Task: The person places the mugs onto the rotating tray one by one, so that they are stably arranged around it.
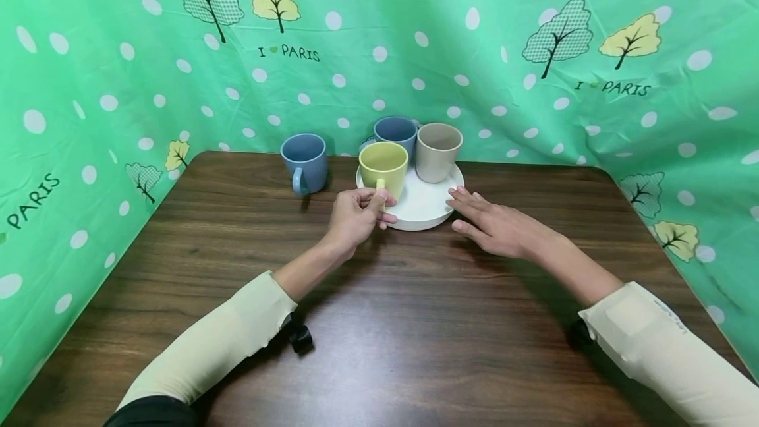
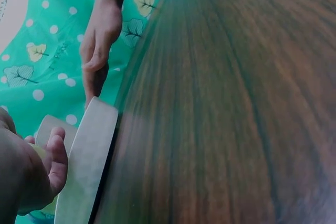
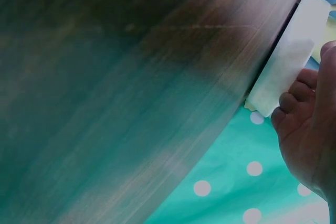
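Observation:
My left hand (image 1: 358, 217) pinches the handle of a yellow-green mug (image 1: 384, 158), which is upright over the left part of a round white tray (image 1: 423, 211). Whether the mug's base touches the tray I cannot tell. At the tray's right rim is my right hand (image 1: 495, 221), its fingers extended and the fingertips at the edge. A beige cup (image 1: 437, 157) stands on the tray, and behind the yellow-green mug is a blue mug (image 1: 396, 129), partly hidden. In the left wrist view, the left hand (image 2: 39, 166) appears beside the tray's side wall (image 2: 89, 163).
Another blue mug (image 1: 304, 162) stands on the dark wooden table (image 1: 409, 321) to the left of the tray, handle toward me. A green dotted curtain (image 1: 379, 51) with tree prints hangs right behind the table's far edge and along both sides.

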Motion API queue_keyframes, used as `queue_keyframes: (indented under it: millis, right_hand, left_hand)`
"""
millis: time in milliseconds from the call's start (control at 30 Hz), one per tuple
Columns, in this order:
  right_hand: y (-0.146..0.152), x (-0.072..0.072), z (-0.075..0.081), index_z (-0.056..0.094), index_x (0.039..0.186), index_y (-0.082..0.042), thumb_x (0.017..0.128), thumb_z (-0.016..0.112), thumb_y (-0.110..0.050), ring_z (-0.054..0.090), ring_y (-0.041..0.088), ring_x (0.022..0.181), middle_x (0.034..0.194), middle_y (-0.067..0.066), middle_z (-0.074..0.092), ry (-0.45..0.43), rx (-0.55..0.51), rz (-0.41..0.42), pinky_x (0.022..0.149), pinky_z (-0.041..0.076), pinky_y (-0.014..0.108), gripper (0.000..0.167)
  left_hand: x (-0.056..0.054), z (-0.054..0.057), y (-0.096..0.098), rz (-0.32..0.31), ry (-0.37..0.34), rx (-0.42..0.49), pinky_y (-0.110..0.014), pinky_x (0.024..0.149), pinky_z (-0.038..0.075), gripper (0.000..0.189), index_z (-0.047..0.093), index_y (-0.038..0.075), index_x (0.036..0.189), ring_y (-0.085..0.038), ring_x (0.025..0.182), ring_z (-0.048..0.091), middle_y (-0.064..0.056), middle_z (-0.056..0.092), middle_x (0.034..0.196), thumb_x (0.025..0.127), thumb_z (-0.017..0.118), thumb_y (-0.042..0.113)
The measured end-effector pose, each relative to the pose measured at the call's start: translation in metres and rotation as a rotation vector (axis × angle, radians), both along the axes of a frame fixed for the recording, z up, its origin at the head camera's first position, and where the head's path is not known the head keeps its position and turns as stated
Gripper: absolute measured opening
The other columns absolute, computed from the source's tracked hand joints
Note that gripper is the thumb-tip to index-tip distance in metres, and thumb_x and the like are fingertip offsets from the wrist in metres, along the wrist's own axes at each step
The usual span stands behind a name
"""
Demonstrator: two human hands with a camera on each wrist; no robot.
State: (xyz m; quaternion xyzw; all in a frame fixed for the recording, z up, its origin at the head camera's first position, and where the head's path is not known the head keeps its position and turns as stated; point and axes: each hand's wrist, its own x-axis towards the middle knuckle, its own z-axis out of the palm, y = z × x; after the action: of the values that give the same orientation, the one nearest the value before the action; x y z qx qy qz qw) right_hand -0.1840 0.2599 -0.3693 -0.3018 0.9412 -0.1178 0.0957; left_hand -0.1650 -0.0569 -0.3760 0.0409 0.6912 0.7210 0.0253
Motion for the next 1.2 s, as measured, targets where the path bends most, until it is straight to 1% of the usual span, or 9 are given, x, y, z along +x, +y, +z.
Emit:
queue_keyframes:
  millis: [167,367,533,667,800,900,1033,1133,1200]
  right_hand:
    - [0.001,0.0,0.0,0.04,0.176,-0.012,0.122,0.044,-0.05,0.023,0.048,0.174,0.189,0.013,0.023,-0.008,-0.006,-0.01,0.14,0.026,0.067,0.066]
    - [0.0,-0.001,-0.001,0.041,0.175,-0.011,0.122,0.044,-0.05,0.022,0.047,0.174,0.189,0.013,0.024,-0.02,-0.015,-0.007,0.139,0.026,0.067,0.066]
    - [0.001,-0.001,-0.001,0.04,0.176,-0.009,0.122,0.045,-0.049,0.024,0.048,0.173,0.189,0.015,0.024,-0.016,-0.017,0.0,0.139,0.027,0.068,0.067]
    - [0.002,-0.002,-0.002,0.04,0.176,-0.009,0.122,0.046,-0.048,0.026,0.049,0.172,0.188,0.016,0.025,-0.007,-0.02,0.007,0.138,0.028,0.068,0.067]
    - [0.001,-0.002,-0.002,0.04,0.176,-0.009,0.122,0.046,-0.049,0.025,0.05,0.172,0.188,0.016,0.025,-0.012,-0.022,0.011,0.138,0.028,0.068,0.068]
    - [0.001,-0.002,-0.001,0.038,0.176,-0.009,0.122,0.046,-0.05,0.024,0.049,0.172,0.188,0.016,0.024,-0.02,-0.021,0.008,0.138,0.028,0.068,0.069]
    - [0.0,-0.002,0.0,0.038,0.177,-0.01,0.122,0.046,-0.05,0.024,0.049,0.173,0.188,0.016,0.024,-0.02,-0.022,0.01,0.138,0.027,0.068,0.069]
    - [0.0,-0.002,0.0,0.039,0.176,-0.009,0.122,0.046,-0.05,0.025,0.049,0.173,0.189,0.015,0.024,-0.021,-0.022,0.012,0.139,0.027,0.068,0.068]
    - [0.0,-0.002,0.0,0.039,0.176,-0.01,0.122,0.046,-0.051,0.024,0.049,0.173,0.189,0.015,0.024,-0.024,-0.021,0.008,0.139,0.027,0.068,0.069]
  left_hand:
    - [0.002,-0.002,0.006,0.043,-0.012,-0.026,-0.018,0.063,0.061,0.032,0.078,-0.012,0.126,-0.008,0.076,0.083,-0.034,0.08,0.125,0.116,0.065,0.015]
    - [0.003,-0.006,0.013,0.126,0.007,-0.033,-0.017,0.061,0.059,0.03,0.08,-0.012,0.12,-0.011,0.077,0.084,-0.033,0.081,0.117,0.115,0.067,0.014]
    - [0.005,-0.007,0.016,0.184,0.02,-0.029,-0.017,0.062,0.06,0.029,0.081,-0.011,0.118,-0.021,0.081,0.088,-0.033,0.083,0.111,0.114,0.069,0.014]
    - [0.004,-0.01,0.016,0.221,0.066,-0.048,-0.019,0.065,0.064,0.028,0.082,-0.011,0.119,-0.033,0.09,0.088,-0.032,0.083,0.109,0.113,0.07,0.014]
    - [0.001,-0.012,0.015,0.258,0.096,-0.051,-0.024,0.069,0.068,0.028,0.082,-0.011,0.121,-0.036,0.093,0.088,-0.032,0.083,0.108,0.113,0.071,0.013]
    - [0.0,-0.013,0.013,0.263,0.089,-0.045,-0.025,0.07,0.068,0.027,0.082,-0.01,0.122,-0.035,0.093,0.088,-0.033,0.082,0.109,0.112,0.072,0.013]
    - [-0.001,-0.012,0.012,0.244,0.076,-0.021,-0.023,0.067,0.067,0.026,0.082,-0.011,0.121,-0.034,0.092,0.088,-0.034,0.082,0.11,0.112,0.072,0.012]
    - [-0.002,-0.011,0.01,0.223,0.059,0.0,-0.02,0.061,0.064,0.027,0.081,-0.013,0.12,-0.029,0.086,0.088,-0.036,0.081,0.11,0.112,0.072,0.011]
    - [-0.003,-0.011,0.009,0.196,0.039,0.007,-0.019,0.059,0.062,0.029,0.08,-0.014,0.122,-0.022,0.081,0.087,-0.036,0.081,0.112,0.112,0.072,0.012]
